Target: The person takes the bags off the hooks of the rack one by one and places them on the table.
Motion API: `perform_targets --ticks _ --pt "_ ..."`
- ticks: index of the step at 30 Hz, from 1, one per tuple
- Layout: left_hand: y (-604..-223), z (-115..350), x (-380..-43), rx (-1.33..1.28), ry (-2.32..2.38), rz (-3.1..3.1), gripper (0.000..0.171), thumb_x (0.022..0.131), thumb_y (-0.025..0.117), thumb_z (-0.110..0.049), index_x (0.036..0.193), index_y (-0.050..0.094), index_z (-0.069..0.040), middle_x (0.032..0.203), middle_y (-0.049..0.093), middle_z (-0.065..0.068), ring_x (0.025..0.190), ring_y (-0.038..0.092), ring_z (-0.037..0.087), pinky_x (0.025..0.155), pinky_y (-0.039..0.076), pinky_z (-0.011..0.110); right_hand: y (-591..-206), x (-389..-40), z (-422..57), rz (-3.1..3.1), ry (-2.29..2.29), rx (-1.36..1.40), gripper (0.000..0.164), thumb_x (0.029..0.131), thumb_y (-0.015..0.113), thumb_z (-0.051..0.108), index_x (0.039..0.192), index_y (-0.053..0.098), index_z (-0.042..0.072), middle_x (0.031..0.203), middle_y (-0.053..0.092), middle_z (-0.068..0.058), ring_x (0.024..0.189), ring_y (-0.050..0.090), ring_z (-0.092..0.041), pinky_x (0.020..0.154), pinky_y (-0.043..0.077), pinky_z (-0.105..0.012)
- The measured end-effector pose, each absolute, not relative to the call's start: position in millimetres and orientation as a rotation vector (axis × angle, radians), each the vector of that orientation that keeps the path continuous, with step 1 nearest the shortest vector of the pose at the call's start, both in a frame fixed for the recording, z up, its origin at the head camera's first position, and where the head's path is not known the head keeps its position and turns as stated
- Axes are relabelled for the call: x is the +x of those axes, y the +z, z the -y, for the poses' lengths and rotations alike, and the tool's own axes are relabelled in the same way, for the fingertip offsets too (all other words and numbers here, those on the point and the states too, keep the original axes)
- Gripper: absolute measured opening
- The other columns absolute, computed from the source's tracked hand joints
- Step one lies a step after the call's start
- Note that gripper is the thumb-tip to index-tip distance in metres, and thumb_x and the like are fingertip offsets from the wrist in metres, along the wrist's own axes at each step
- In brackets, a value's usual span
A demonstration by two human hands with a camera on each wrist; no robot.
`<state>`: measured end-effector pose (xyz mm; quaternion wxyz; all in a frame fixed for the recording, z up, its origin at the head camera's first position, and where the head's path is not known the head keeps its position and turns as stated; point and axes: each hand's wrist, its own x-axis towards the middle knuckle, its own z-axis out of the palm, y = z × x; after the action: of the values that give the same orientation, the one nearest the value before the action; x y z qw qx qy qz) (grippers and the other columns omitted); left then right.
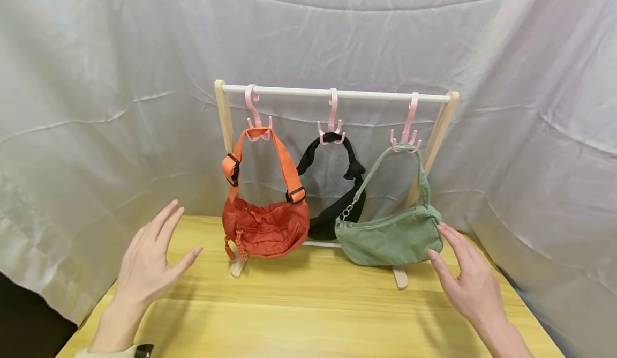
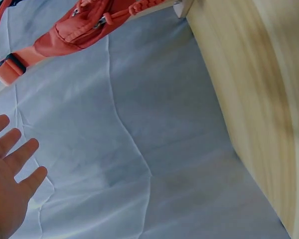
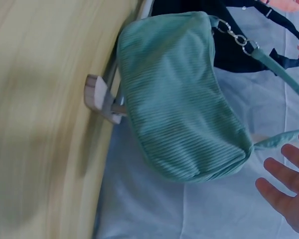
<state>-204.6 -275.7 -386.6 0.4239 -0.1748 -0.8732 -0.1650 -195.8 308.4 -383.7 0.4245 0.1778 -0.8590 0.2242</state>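
Observation:
Three bags hang from pink hooks on a small rack. At the left is a red bag (image 1: 270,228) with an orange strap; behind, in the middle, hangs a black bag (image 1: 332,216). A green corduroy bag (image 1: 392,236) hangs at the right, its strap over a pink hook (image 1: 407,127). My left hand (image 1: 147,259) hovers left of the red bag, fingers spread and holding nothing. Close to the green bag's right end is my right hand (image 1: 467,275), fingers extended; in the right wrist view its fingers (image 3: 279,174) appear apart from the bag.
The rack has a white top bar (image 1: 289,91) and wooden legs (image 1: 436,133) standing on a wooden table (image 1: 289,315). Grey cloth (image 1: 159,79) surrounds the table at the back and sides. Two more pink hooks (image 1: 332,114) hold the red and black bags.

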Motion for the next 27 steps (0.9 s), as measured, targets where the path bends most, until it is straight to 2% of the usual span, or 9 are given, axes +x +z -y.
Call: perform_targets --ticks 4,9,16,19,23,27 --pt "-382 272 -207 -0.450 -0.411 2.142 0.088 0.096 0.046 -0.073 0.157 0.046 -0.009 0.164 0.041 0.007 0.126 0.055 0.046 0.106 0.041 0.054 -378 -199 -300 2.101 0.576 0.490 0.053 0.097 0.073 0.025 0.145 0.060 0.006 0.143 0.063 -0.013 0.139 0.047 -0.003 0.113 0.026 -0.008" --pt "-377 269 -209 -0.459 -0.417 2.120 0.089 0.097 0.046 -0.074 0.158 0.045 -0.010 0.165 0.040 0.006 0.127 0.055 0.045 0.116 0.036 0.043 -374 -203 -289 2.099 0.611 0.528 0.053 0.100 0.068 0.029 0.147 0.058 0.006 0.144 0.062 -0.013 0.141 0.044 0.000 0.113 0.027 -0.008" --pt "-368 263 -215 -0.465 -0.417 2.100 0.090 0.096 0.046 -0.074 0.158 0.045 -0.009 0.165 0.041 0.004 0.128 0.055 0.043 0.116 0.037 0.044 -368 -212 -266 1.973 0.633 0.635 0.061 0.106 0.055 0.050 0.140 0.062 0.001 0.139 0.066 -0.015 0.138 0.052 -0.008 0.115 0.032 -0.014" --pt "-366 260 -218 -0.474 -0.417 2.056 0.088 0.096 0.047 -0.073 0.156 0.047 -0.009 0.163 0.043 0.005 0.126 0.057 0.044 0.116 0.037 0.039 -364 -215 -255 1.953 0.649 0.668 0.061 0.106 0.054 0.050 0.139 0.063 -0.001 0.138 0.066 -0.016 0.137 0.054 -0.011 0.116 0.034 -0.017" --pt "-365 257 -219 -0.475 -0.426 2.055 0.088 0.096 0.047 -0.073 0.156 0.048 -0.008 0.163 0.043 0.005 0.127 0.056 0.044 0.118 0.036 0.039 -359 -220 -242 1.932 0.664 0.712 0.059 0.107 0.055 0.047 0.139 0.062 -0.001 0.139 0.066 -0.016 0.134 0.058 -0.018 0.116 0.035 -0.018" --pt "-362 253 -221 -0.477 -0.434 2.064 0.089 0.097 0.045 -0.074 0.156 0.047 -0.007 0.163 0.043 0.007 0.131 0.054 0.043 0.117 0.037 0.045 -355 -226 -229 1.924 0.675 0.742 0.058 0.107 0.055 0.046 0.139 0.063 -0.001 0.139 0.065 -0.016 0.133 0.059 -0.022 0.116 0.035 -0.019"
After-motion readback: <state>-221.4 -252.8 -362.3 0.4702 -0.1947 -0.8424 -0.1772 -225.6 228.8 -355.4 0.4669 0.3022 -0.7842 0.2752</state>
